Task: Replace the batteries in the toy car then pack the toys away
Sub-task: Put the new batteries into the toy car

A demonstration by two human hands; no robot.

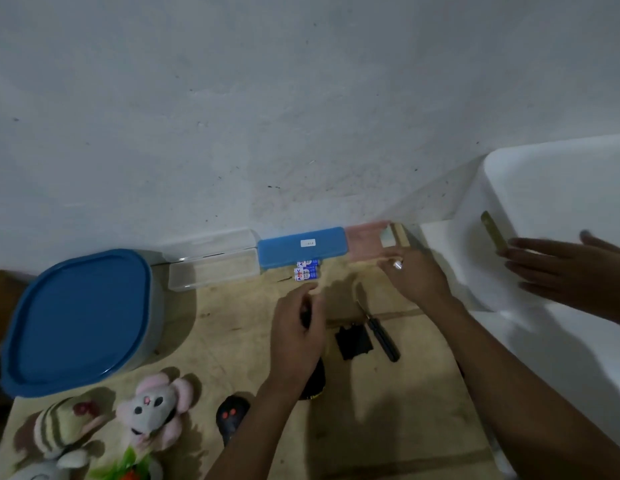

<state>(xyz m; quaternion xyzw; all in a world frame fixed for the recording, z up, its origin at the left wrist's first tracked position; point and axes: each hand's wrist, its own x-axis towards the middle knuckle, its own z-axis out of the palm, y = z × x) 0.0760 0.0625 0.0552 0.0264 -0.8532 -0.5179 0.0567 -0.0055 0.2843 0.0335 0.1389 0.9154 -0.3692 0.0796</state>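
Left hand [297, 329] in a curl around black plastic toy car [315, 375]; right hand [417, 277] in a pinch on small silver battery [398, 265], near tan surface's [232, 323] far edge.

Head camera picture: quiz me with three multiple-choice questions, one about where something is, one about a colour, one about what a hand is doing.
1. Where does the screwdriver lie?
A) on a plush toy
B) on the table, just right of the black cover
C) inside the clear case

2. What colour is the big container's lid?
A) red
B) blue
C) yellow

3. What is the left hand doing?
A) lying flat on the table
B) pressing on a plush toy
C) holding a dark thing in curled fingers

Answers:
1 B, it lies on the bare table beside the cover.
2 B, the lid is plainly blue.
3 C, the fingers curl round something dark.
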